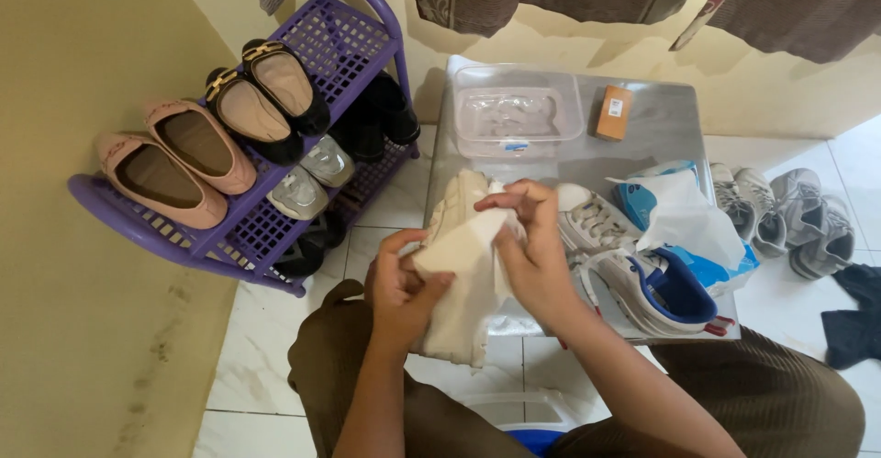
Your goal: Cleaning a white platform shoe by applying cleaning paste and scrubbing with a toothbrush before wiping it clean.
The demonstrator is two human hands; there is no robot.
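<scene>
My left hand [401,288] grips a cream-white sneaker [456,320] from the side, holding it above my lap and the near edge of a small metal table [661,123]. My right hand [532,242] presses a white cloth or wipe [477,238] against the sneaker's upper. The shoe's toe points away from me.
On the table lie a white sneaker [595,222], a white-and-blue sneaker [656,288], a blue-white wipe packet [684,219], a clear plastic tub [518,114] and a small orange box [613,112]. A purple shoe rack [138,224] with several shoes stands left. Grey sneakers [789,215] sit on the floor right.
</scene>
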